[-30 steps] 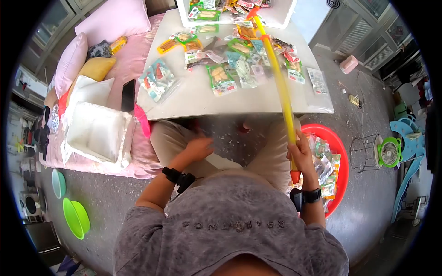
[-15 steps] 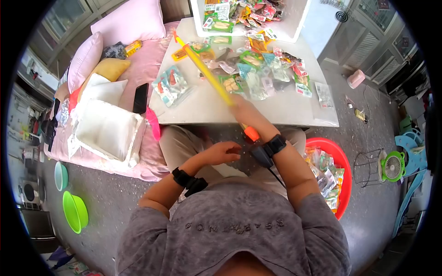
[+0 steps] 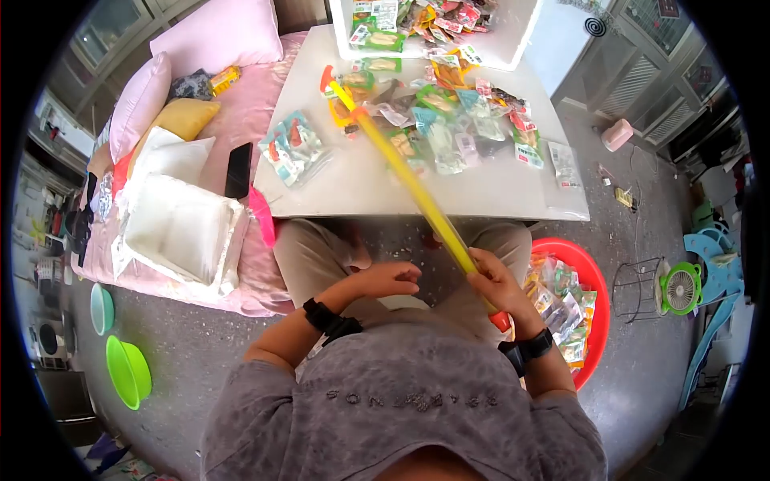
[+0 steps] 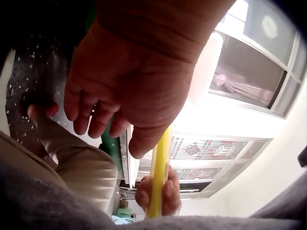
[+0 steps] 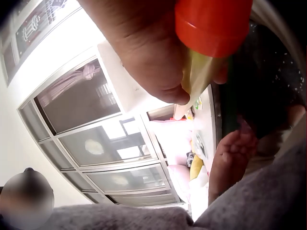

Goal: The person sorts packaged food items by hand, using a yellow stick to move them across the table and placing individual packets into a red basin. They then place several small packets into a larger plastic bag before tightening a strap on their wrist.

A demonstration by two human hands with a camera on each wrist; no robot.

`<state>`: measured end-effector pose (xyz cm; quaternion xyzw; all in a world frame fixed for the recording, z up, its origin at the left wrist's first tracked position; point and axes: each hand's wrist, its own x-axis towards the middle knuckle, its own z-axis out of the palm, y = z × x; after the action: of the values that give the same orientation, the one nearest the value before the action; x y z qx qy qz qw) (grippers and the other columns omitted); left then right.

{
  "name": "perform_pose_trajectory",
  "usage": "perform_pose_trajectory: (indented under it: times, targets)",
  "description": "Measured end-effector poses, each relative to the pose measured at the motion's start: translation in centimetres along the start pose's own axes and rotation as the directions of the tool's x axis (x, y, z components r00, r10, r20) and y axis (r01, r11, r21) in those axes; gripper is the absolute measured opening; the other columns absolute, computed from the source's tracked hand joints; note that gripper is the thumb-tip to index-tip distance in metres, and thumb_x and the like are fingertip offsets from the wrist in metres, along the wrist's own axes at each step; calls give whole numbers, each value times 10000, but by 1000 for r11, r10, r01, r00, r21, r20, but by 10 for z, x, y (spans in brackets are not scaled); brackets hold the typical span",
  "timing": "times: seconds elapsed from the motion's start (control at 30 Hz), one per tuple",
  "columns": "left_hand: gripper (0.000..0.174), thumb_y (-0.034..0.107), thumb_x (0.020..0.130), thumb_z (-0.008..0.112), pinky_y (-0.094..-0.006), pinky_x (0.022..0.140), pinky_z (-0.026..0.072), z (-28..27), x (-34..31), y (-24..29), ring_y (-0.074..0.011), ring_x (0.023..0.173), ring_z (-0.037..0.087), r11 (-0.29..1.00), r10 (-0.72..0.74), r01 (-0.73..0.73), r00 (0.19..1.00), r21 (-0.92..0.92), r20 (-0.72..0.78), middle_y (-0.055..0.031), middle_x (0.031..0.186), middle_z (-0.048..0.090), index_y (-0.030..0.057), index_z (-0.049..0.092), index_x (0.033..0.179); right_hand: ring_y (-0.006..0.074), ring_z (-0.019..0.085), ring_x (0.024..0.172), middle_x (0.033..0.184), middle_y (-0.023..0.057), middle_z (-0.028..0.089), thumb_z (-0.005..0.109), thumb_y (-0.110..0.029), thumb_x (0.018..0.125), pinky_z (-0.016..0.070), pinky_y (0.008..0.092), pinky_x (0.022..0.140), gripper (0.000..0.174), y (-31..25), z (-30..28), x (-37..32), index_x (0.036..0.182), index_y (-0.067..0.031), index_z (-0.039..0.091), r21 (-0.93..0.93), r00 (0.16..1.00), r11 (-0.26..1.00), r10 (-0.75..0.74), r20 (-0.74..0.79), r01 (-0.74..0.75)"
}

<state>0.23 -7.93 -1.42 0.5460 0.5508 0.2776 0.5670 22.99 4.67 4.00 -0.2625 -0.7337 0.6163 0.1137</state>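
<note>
My right hand grips a long yellow stick near its lower end, above my right thigh. It slants up and left over the table, its orange crosspiece end above the packets. In the right wrist view the stick's red end cap shows beside my thumb. My left hand hovers over my lap near the table's front edge, holding nothing. In the left wrist view that hand's fingers hang relaxed, with the stick passing behind the thumb.
Sealed food packets lie scattered on the white table; more fill the white foam box at the back and the red basin at right. A foam lid, phone and pillows lie on the pink bed at left.
From upright at the right, the stick swung left across the table, then its lower end drew back toward me with my right hand. My left hand moved slightly right and stays over my lap.
</note>
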Motion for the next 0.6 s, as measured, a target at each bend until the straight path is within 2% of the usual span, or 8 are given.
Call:
perform_pose_trajectory:
  times: [0.13,0.23,0.33,0.37,0.4,0.47,0.5,0.6]
  targets:
    - [431,276,769,568,-280,794,394,-1,8,46,-154,913,495,987,60,-86,980,133,188,-75,1009,523,9,452,1087,93,498,606,731,34,500,468,-92,816,408,220,541,397,-20,24,46,1188,-39,340,168,998,985,-45,48,37]
    - [439,329,771,559,-290,796,401,-1,13,49,-160,914,503,994,61,-39,973,-101,222,-67,1009,522,31,459,1077,108,510,589,736,52,520,500,-135,804,423,237,530,434,-24,49,96,1195,-45,335,274,993,960,-76,88,49]
    - [420,373,779,540,-302,780,417,3,8,36,-161,911,515,732,25,-13,1000,-681,8,-63,1005,521,64,471,1054,125,521,602,796,83,534,504,-212,804,434,259,549,457,-39,68,129,1182,-17,340,237,994,971,-50,98,26]
    - [388,384,779,536,-300,739,441,7,6,41,-166,850,545,618,-93,-30,990,-786,-111,-56,960,541,89,480,1024,127,525,621,813,92,536,504,-229,804,436,262,561,462,-41,75,139,1177,-7,344,236,994,971,-52,99,27]
    - [374,379,782,533,-296,721,445,6,4,43,-168,822,552,581,-108,-50,985,-812,-138,-54,936,548,89,483,1012,130,528,640,831,101,538,503,-246,804,438,265,573,469,-40,78,147,1171,2,349,235,993,972,-52,102,27]
    - [346,369,788,526,-287,683,455,1,-1,41,-172,765,566,500,-145,-98,970,-860,-195,-51,886,563,88,488,988,130,530,689,859,105,538,499,-248,805,436,261,597,455,-19,86,166,1149,20,365,80,971,969,-229,-70,234]
    - [296,359,785,532,-271,614,458,-6,-2,38,-152,665,562,501,-165,-116,960,-858,-226,-34,777,574,97,506,920,129,530,714,872,107,538,497,-248,806,435,259,609,449,-11,89,170,1137,29,374,-12,936,946,-322,-143,323]
    - [249,351,785,536,-251,553,442,-41,-5,25,-127,604,541,546,-183,-148,939,-824,-291,-20,706,562,108,517,839,121,521,763,874,91,533,499,-234,803,426,246,622,411,-7,79,160,1101,33,407,124,980,973,-188,-66,195]
